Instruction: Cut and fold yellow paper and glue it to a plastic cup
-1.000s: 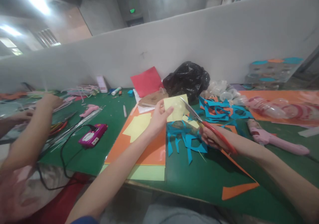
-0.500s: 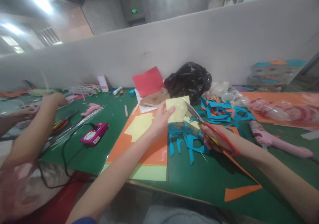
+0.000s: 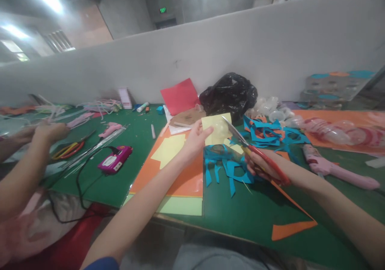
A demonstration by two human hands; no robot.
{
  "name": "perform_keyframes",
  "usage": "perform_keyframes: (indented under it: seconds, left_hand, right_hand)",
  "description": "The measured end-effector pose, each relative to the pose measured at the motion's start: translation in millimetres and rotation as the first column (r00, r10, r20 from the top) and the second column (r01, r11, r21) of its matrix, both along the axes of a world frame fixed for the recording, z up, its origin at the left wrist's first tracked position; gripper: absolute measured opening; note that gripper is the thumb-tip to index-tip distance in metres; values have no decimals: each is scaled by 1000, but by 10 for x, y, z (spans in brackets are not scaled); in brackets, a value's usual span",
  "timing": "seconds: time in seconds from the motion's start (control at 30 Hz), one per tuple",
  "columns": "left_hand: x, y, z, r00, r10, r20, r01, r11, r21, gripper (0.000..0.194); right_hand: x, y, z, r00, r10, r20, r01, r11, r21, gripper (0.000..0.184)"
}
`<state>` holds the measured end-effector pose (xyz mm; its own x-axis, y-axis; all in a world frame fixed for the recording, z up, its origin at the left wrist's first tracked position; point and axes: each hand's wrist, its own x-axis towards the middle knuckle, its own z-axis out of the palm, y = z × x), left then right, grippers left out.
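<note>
Left hand (image 3: 195, 142): gripping yellow card (image 3: 214, 129) from behind.
Right hand (image 3: 262, 167): clenching red-handled scissors (image 3: 268, 165), blades are reaching the yellow card's edge.
Done: blue card scraps (image 3: 228, 170) are lying cut just below yellow card.
Left: yellow card is looking largely uncut.

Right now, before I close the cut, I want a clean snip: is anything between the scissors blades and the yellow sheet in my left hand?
Nothing visible stands between them. The blades of the red-handled scissors, in the right hand, already reach the edge of the yellow sheet held by the left hand. The blue paper strips lie below the blades.
</note>
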<state>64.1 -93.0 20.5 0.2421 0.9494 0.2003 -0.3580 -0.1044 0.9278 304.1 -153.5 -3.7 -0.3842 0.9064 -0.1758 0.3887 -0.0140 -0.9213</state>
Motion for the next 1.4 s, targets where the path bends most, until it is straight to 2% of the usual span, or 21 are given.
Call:
perform_keyframes:
  seconds: [0.1, 0.33, 0.43, 0.53, 0.77, 0.9, 1.13, 1.3, 1.4]
  left_hand:
    - [-64, 37, -3, 998, -21, -58, 22, 1000, 4, 49]
    - [-192, 63, 31, 987, -60, -149, 63, 998, 18, 43]
    - [-176, 82, 17, 993, -57, -100, 57, 998, -3, 45]
    - [-126, 87, -2, 999, -26, -35, 24, 998, -58, 47]
    - [-1, -25, 30, 996, -76, 54, 82, 990, -116, 58]
    - [44, -74, -7, 996, -58, 68, 68, 986, -154, 50]
    - [53, -87, -26, 986, 30, 161, 10, 970, -241, 37]
    - [94, -91, -47, 969, 9, 245, 43, 978, -207, 36]
    - [123, -102, -79, 970, -24, 243, 69, 981, -179, 37]
  right_hand:
    - [8, -25, 23, 997, 64, 31, -65, 998, 25, 57]
    - [-53, -53, 81, 999, 34, 4, -34, 999, 29, 58]
    - [-72, -56, 109, 999, -37, 35, 37, 999, -14, 58]
    - [-80, -49, 114, 998, -64, -17, 63, 997, -40, 56]
    - [-44, 34, -27, 979, -173, -111, 164, 983, -82, 53]
    - [-66, 26, -11, 983, -149, -106, 143, 988, -65, 49]
    - [-125, 2, 50, 992, -127, -25, 127, 992, 8, 52]
    - [-127, 21, -15, 990, -138, 12, 138, 990, -6, 50]
    - [-128, 29, -49, 991, -132, 19, 132, 991, -11, 49]
